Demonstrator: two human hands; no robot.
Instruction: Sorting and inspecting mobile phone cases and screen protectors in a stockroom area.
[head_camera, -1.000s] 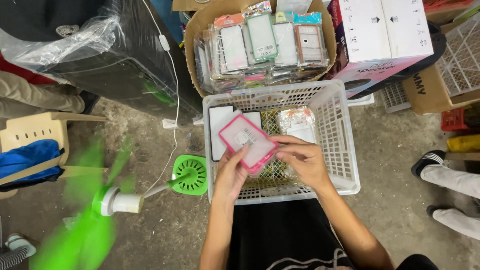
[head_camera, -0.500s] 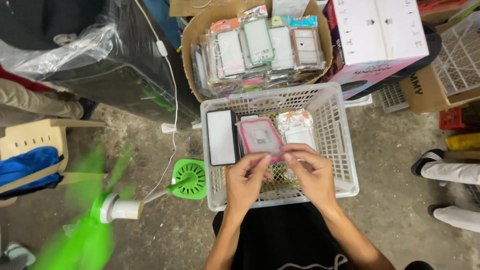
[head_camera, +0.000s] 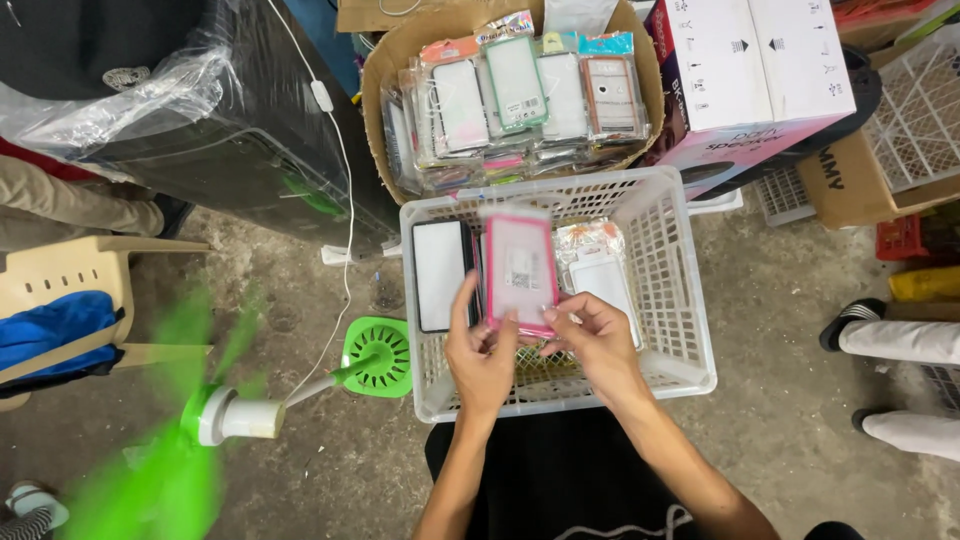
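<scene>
Concrete floor, white basket (head_camera: 690, 300) on it. Both hands, left (head_camera: 480, 355) and right (head_camera: 600, 345), pinched the pink case (head_camera: 520, 268) by its lower edge, over the basket. Judged light, stiff, wrapper slippery; edges grip best.

Pink-rimmed phone case (head_camera: 520, 270) — white lattice basket (head_camera: 680, 290) — green fan (head_camera: 215, 415).

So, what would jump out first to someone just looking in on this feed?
The pink-rimmed phone case in clear wrap, held by the left hand and right hand over the white plastic basket in the middle. Above it, a round cardboard tub is packed with more wrapped cases. At lower left, a bright green fan spins in a blur on the concrete floor.
</scene>
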